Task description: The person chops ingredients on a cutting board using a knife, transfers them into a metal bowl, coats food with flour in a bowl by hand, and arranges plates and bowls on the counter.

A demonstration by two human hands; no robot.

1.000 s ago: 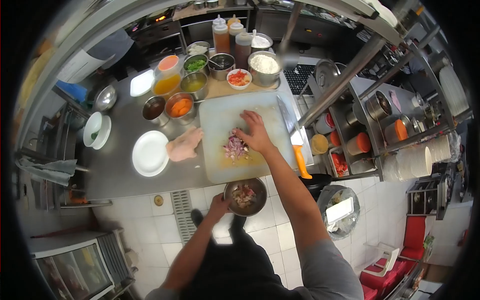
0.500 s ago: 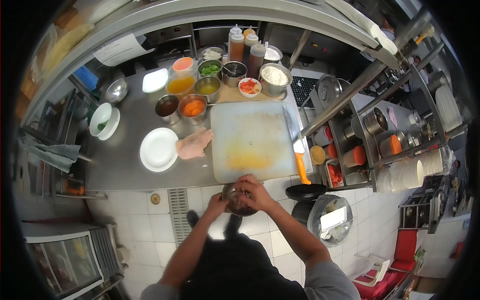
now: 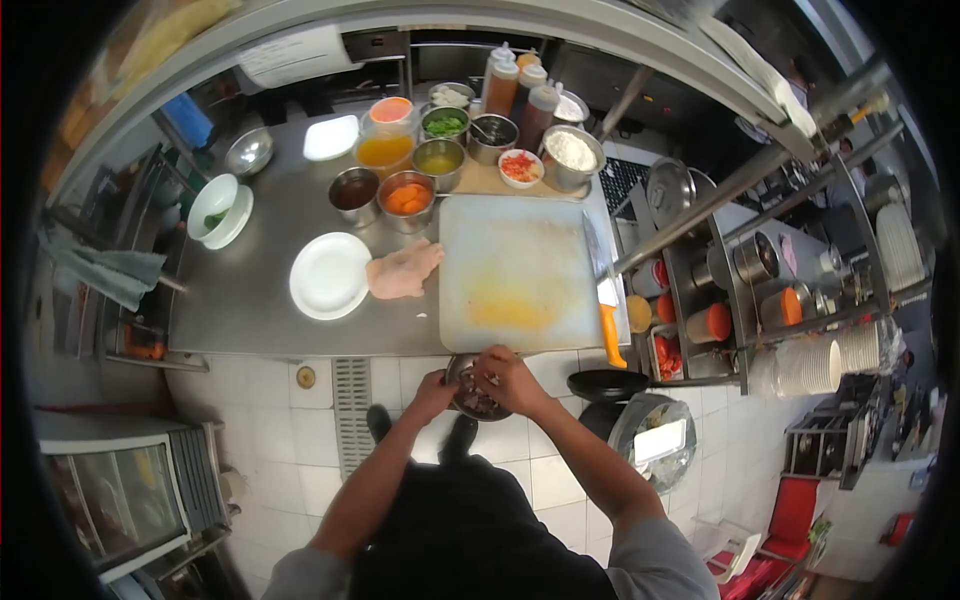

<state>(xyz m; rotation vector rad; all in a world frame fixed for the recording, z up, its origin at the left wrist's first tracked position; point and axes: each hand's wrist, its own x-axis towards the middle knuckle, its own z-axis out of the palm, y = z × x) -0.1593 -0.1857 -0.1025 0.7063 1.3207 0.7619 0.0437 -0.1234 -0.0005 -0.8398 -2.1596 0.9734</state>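
My left hand [image 3: 432,394] grips the left rim of a metal bowl [image 3: 458,368] held at the table's front edge. Purplish, chopped pieces [image 3: 480,402] lie inside it. From the right, my right hand [image 3: 512,382] dips over the bowl, fingers curled down into the pieces; what they pinch is hidden. Just beyond stands a white cutting board [image 3: 515,260] with yellow stains. A piece of raw, pale pink meat [image 3: 404,271] lies to its left, touching a white plate [image 3: 329,276]. An orange-handled knife [image 3: 610,330] rests along the board's right edge.
Metal containers of orange pieces [image 3: 408,198], dark sauce [image 3: 354,195], chopped greens [image 3: 444,124] and white powder [image 3: 571,155] stand behind the board with squeeze bottles [image 3: 503,85]. White bowls [image 3: 219,213] sit at left. A lined bin [image 3: 655,440] and steel shelf post [image 3: 700,220] are at right.
The view has shifted, so the table sits slightly higher and further right. My right hand has moved a little in the bowl, and more of the chopped pieces show.
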